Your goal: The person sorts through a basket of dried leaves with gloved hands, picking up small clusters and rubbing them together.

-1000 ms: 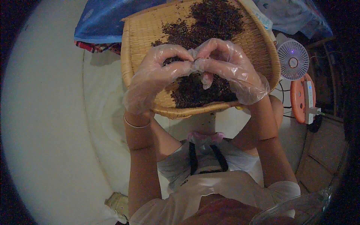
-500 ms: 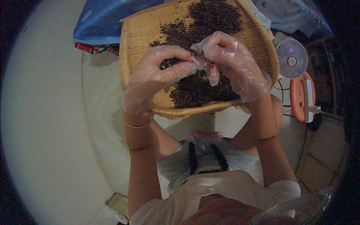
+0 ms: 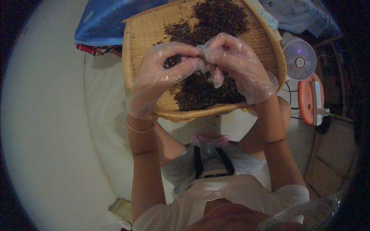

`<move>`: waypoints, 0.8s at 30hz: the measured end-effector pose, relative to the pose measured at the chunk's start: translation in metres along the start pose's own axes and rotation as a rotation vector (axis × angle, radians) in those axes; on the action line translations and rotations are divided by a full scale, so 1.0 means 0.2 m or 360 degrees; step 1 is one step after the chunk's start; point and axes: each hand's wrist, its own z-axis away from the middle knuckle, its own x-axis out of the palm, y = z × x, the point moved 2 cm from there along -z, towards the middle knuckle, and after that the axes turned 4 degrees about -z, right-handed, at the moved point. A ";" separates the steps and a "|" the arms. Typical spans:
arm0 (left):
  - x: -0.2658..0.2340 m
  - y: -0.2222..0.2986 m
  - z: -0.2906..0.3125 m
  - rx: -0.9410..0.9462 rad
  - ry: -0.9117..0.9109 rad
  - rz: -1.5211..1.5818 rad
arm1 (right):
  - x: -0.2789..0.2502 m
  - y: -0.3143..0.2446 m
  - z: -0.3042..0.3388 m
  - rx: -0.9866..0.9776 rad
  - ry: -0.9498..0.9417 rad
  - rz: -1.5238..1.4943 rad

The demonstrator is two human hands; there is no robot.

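Observation:
A woven bamboo tray (image 3: 143,35) holds dark, small, dried-looking bits (image 3: 202,96), heaped in a band from its far edge to its near edge. Clear plastic gloves cover both of my hands, which are over the heap. My left hand (image 3: 162,71) has thumb and forefinger pinched together. My right hand (image 3: 241,61) pinches close against the left fingertips, one lower finger pointing down. Whatever lies between the fingertips is too small and too covered by glove film to name.
Right of the tray a small white fan (image 3: 300,61) stands above an orange stool (image 3: 305,102) with a white power strip (image 3: 318,102) and black cables. Blue cloth (image 3: 106,23) hangs at the far left. A greenish object (image 3: 121,209) lies on the floor.
My left fingertips have shifted slightly right and up, closing the small gap to the right fingertips. The tray and heap stay in place.

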 end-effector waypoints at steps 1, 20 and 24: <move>0.00 0.00 0.00 0.0037 0.0008 -0.0017 | 0.00 0.00 0.00 -0.0012 -0.0002 0.0009; 0.02 -0.04 -0.01 0.0028 0.0163 0.0017 | 0.01 -0.03 0.02 -0.0108 0.0106 0.0036; -0.02 -0.02 -0.01 -0.0232 0.0035 0.0097 | -0.04 -0.01 -0.01 -0.0086 0.0010 -0.0201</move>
